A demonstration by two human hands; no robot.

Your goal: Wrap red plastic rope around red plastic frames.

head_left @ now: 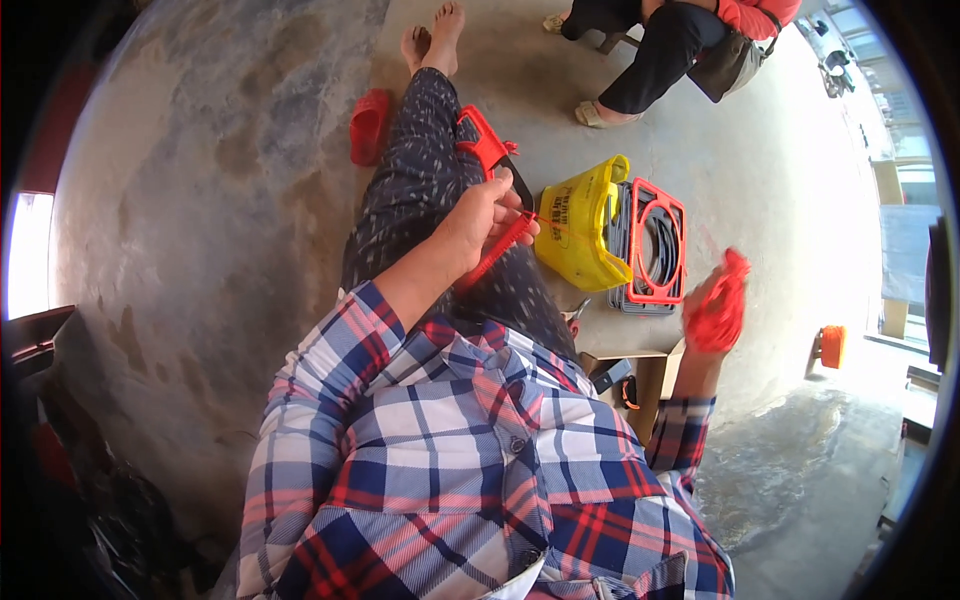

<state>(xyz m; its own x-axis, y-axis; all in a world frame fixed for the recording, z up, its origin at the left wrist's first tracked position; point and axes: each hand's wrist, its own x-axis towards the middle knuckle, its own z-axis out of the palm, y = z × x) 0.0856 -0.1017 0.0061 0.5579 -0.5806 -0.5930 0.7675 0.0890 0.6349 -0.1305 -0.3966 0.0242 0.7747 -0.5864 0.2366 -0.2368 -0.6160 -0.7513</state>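
Note:
My left hand (pixel 485 225) is closed on a red-and-black plastic frame (pixel 483 138) that lies over my thighs, with its middle hidden behind the fingers. A thin red cord (pixel 556 221) runs from there to the right, across the front of a yellow bucket-like container (pixel 580 225). Out to the right, my right hand (pixel 693 318) is raised and smeared by motion. A bright red bundle (pixel 722 305), seemingly of cord, covers most of it and hides the fingers. Several red and black square frames with round openings (pixel 657 243) stand stacked beside the yellow container.
An opened cardboard box (pixel 655 375) with dark items stands by my right hip. A red slipper (pixel 369 128) lies left of my outstretched legs. Across from me sits another person (pixel 660 60) in dark trousers. An orange object (pixel 832 347) rests on the floor far right.

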